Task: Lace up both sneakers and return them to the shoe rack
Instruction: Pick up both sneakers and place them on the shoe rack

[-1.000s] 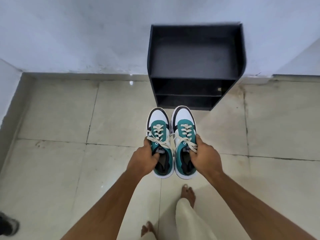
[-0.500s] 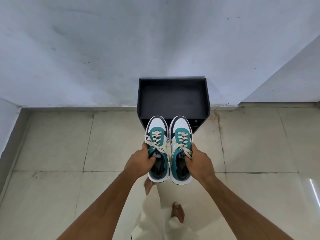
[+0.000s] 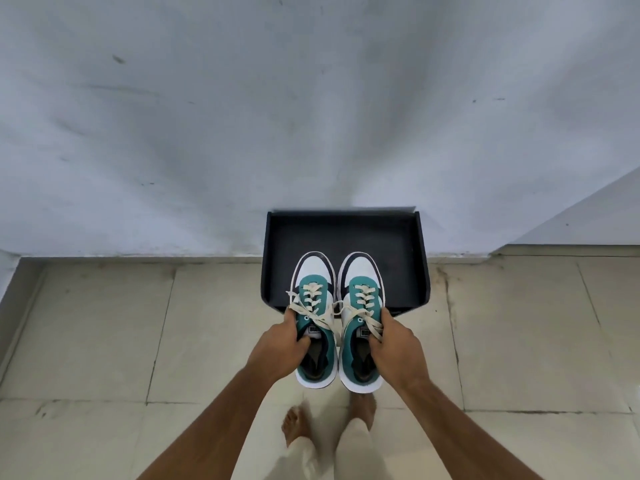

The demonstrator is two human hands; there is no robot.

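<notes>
Two teal, white and black sneakers with cream laces are held side by side in the air, toes pointing away from me. My left hand (image 3: 280,344) grips the left sneaker (image 3: 314,289) at its collar. My right hand (image 3: 394,344) grips the right sneaker (image 3: 362,289) the same way. The toes hang over the front of the black shoe rack (image 3: 346,237), which stands against the wall and is seen from above. Loose lace ends drape over my fingers.
A pale plastered wall (image 3: 277,116) rises behind the rack. The floor is beige tile (image 3: 104,323) with dark grout lines. My bare feet (image 3: 294,424) and light trousers show below the sneakers. A wall corner juts in at the right (image 3: 571,230).
I have walked toward the rack with both sneakers held. The rack now lies right under the toes and is seen from above rather than from its open front.
</notes>
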